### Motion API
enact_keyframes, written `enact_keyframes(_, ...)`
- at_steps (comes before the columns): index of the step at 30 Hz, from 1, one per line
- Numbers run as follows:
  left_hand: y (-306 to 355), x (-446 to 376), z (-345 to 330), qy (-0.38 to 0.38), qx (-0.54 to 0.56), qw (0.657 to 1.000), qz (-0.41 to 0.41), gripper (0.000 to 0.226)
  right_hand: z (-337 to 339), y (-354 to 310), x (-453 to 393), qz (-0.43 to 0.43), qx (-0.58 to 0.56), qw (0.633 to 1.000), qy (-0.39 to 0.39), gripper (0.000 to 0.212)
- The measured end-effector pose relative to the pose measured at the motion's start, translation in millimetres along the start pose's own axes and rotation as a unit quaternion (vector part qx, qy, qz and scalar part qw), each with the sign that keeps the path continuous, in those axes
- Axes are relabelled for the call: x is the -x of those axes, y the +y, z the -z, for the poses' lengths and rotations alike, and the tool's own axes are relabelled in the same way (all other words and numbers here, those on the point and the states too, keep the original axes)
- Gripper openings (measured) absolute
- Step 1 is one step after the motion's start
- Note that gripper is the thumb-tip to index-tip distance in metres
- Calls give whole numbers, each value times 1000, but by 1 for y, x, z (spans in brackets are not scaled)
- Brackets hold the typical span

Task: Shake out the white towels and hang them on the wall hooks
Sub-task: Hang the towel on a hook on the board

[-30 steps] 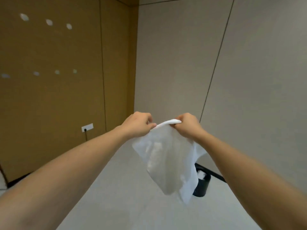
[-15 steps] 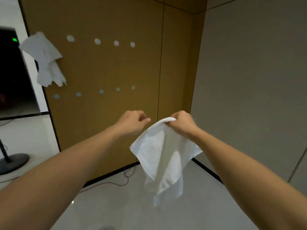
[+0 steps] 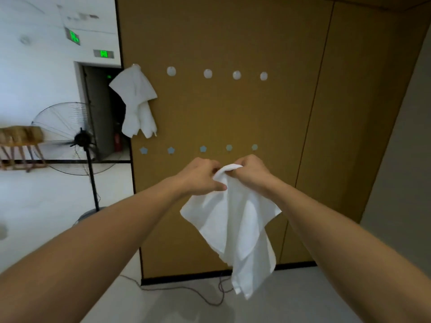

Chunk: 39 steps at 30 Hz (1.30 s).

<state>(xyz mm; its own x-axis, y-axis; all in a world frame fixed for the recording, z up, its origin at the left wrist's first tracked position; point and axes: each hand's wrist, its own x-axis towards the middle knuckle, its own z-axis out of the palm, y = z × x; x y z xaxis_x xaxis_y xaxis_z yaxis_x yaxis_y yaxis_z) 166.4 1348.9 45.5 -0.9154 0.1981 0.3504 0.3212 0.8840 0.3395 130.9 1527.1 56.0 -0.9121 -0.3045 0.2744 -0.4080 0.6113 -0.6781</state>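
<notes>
Both my arms are out in front of me, and my left hand (image 3: 201, 177) and right hand (image 3: 250, 173) sit knuckle to knuckle with the white towel (image 3: 233, 229) bunched between them. My left fingers are curled in, thumb pressed along the cloth's upper edge; my right fingers are curled too, pinching the rolled top fold that arches over between the two fists. Everything below my grip hangs free, one corner flaring left, another right, the longest point dangling down toward the pale floor (image 3: 303, 299). A cable (image 3: 186, 291) snakes across that floor behind it. Further on stands the brown wall panel (image 3: 291, 124), with a row of round hooks (image 3: 207, 73) above and a row of small blue hooks (image 3: 203, 148) just over my hands. At the top left hook a second white towel (image 3: 137, 103) hangs. Off left, a standing fan (image 3: 80, 138) and a dark doorway (image 3: 102, 113).
</notes>
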Motion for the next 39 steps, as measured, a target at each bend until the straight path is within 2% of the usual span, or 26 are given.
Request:
enact_keyframes(3, -32, -33, 4, 71, -6, 997, 7, 5, -24, -5, -54, 39, -29, 999, -22, 40)
enact_keyframes(7, -90, -74, 14, 121, -15, 992, 27, 31, -56, -14, -126, 72, -47, 996, -35, 38)
enact_keyframes(11, -163, -119, 34, 150, 16, 988, 44, 38, -86, -27, -200, 113, -49, 992, -34, 31)
enact_keyframes(15, -235, -160, 69, 168, 61, 982, 57, 16, -113, -56, -274, 131, -58, 989, -29, 37)
enact_keyframes(17, -267, -181, 91, 169, 69, 982, 57, 11, -122, -73, -307, 142, -57, 988, -19, 34)
enact_keyframes(23, -338, -243, 147, 174, 57, 983, 31, 16, -133, -108, -398, 180, -23, 983, 23, 32)
enact_keyframes(26, -365, -271, 167, 174, 55, 981, 61, 37, -133, -116, -443, 177, 6, 983, 50, 33)
enact_keyframes(30, -392, -319, 192, 138, 74, 979, 127, 20, -134, -122, -506, 204, 39, 971, 119, 37)
enact_keyframes(31, -397, -333, 196, 142, 64, 978, 136, 22, -134, -123, -522, 219, 45, 966, 130, 38)
enact_keyframes(35, -411, -393, 206, 248, 33, 959, 132, 26, -128, -124, -584, 314, 39, 928, 197, 10)
enact_keyframes(39, -420, -454, 214, 369, 23, 926, 77, 8, -107, -124, -648, 401, 71, 875, 262, 13)
